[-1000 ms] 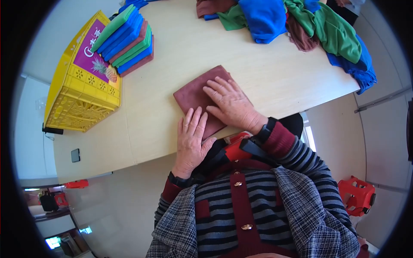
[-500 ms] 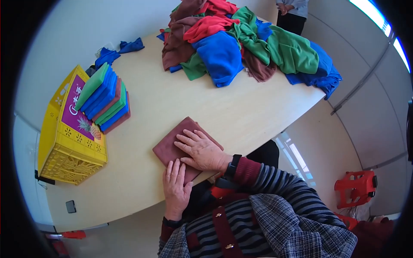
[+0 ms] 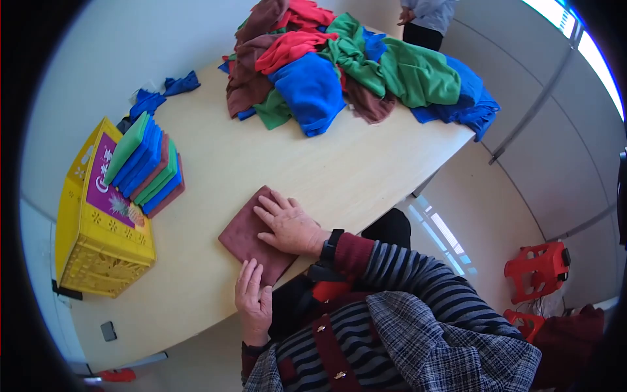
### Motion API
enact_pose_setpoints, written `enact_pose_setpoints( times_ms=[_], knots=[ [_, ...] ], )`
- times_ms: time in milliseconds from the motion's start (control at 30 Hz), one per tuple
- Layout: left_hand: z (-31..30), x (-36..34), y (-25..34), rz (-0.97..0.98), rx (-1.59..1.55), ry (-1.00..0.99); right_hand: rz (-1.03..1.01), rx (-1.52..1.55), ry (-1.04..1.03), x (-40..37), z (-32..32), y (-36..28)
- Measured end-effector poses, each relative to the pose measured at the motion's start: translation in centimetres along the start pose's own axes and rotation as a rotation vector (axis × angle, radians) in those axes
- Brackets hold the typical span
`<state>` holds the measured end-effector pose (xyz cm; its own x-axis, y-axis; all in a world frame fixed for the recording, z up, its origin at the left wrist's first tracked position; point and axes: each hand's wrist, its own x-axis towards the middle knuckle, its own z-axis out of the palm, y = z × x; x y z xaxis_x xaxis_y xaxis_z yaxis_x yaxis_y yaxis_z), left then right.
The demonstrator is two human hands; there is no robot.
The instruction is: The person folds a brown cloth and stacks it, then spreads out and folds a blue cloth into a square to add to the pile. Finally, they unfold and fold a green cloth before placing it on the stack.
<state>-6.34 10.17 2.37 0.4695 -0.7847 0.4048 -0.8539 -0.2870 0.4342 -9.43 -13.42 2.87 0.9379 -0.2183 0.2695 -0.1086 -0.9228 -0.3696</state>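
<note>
A folded brown cloth (image 3: 246, 234) lies on the table near its front edge, in a roughly square shape. Flat on its right part rests my right hand (image 3: 294, 228), fingers stretched out and thumb apart. At the cloth's near corner is my left hand (image 3: 253, 302), its fingers extended with the tips touching the cloth's edge. Neither hand grips anything. To the left, a stack of folded green, blue and brown cloths (image 3: 149, 166) leans against a yellow crate (image 3: 108, 255).
A heap of loose cloths (image 3: 307, 91) in red, blue, green and brown covers the table's far side. Small blue cloths (image 3: 149, 103) lie behind the crate, and a dark phone-like object (image 3: 108, 331) is at front left. A person (image 3: 428, 19) stands beyond; red stools (image 3: 537, 271) are right.
My left hand has drawn back toward the cloth's near edge, baring more of it. My right hand's thumb has spread away from the left fingertips. The whole view has shifted slightly.
</note>
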Motion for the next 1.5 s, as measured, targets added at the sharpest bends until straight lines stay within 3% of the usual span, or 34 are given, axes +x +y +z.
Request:
enact_pose_setpoints(
  times_ms=[100,133,233,267,333,367,467,567,633,700,867,1000,1133,1167,1233,1267,1333,1367,1433,1500],
  knots=[
    [-1.5,-4.3,-0.7,-0.330,-0.313,0.119,-0.089,0.048,-0.036,-0.1,0.7,-0.8],
    [-2.3,-5.6,-0.9,-0.388,-0.271,0.143,-0.118,0.039,-0.041,-0.3,1.0,-1.2],
    [-3.7,-8.4,-1.7,-0.798,-0.311,-0.218,-0.223,0.065,-0.071,-0.7,1.8,-2.5],
    [-3.3,-9.5,-2.1,-0.833,-0.293,-0.198,-0.240,0.066,-0.077,-0.8,2.0,-2.9],
    [-2.2,-10.4,-2.4,-1.041,-0.966,-0.094,-0.269,0.072,-0.078,-0.6,2.4,-4.0],
    [-2.0,-10.1,-2.0,-1.045,-0.955,-0.080,-0.308,0.097,-0.093,-0.8,2.7,-4.7],
    [-1.4,-7.7,0.1,-1.009,-1.758,0.432,-0.379,0.144,-0.121,-2.1,3.1,-6.3],
    [-1.4,-7.3,0.7,-1.023,-1.613,0.471,-0.480,0.180,-0.134,-3.1,3.2,-7.3],
    [-2.5,-7.1,0.5,-1.031,-1.531,0.488,-0.441,0.280,-0.132,-2.9,2.5,-6.4],
    [-6.1,-6.2,-0.6,-0.946,-1.266,0.303,-0.353,0.469,-0.143,-2.9,1.6,-4.4],
    [-16.8,2.5,-2.3,-0.775,-0.815,-0.092,-0.239,0.355,0.091,-4.0,-0.5,2.4],
    [-22.8,11.9,-6.7,-0.628,-0.834,-0.111,-0.169,0.288,0.162,-6.0,-1.6,5.1],
    [-26.6,21.9,-13.0,-0.461,-1.060,0.180,-0.152,0.188,0.184,-6.7,-2.0,5.0],
    [-26.9,24.6,-14.3,-0.455,-1.053,0.176,-0.143,0.154,0.183,-6.6,-2.0,4.8],
    [-27.2,29.3,-17.1,-0.372,-1.317,0.442,-0.136,0.120,0.193,-6.4,-2.0,4.5],
    [-26.8,31.0,-18.4,-0.361,-1.311,0.440,-0.120,0.128,0.190,-6.3,-2.1,4.4],
    [-25.0,33.5,-21.3,-0.412,-1.416,0.646,-0.087,0.139,0.181,-6.1,-2.2,4.4],
    [-23.7,33.6,-23.9,-0.403,-1.418,0.642,-0.087,0.135,0.189,-6.1,-2.2,4.4],
    [-21.3,33.7,-28.6,-0.721,-1.513,0.598,-0.057,0.135,0.186,-6.1,-2.3,4.4],
    [-20.8,34.3,-29.4,-0.730,-1.537,0.636,-0.040,0.130,0.177,-6.1,-2.4,4.4]
  ],
)
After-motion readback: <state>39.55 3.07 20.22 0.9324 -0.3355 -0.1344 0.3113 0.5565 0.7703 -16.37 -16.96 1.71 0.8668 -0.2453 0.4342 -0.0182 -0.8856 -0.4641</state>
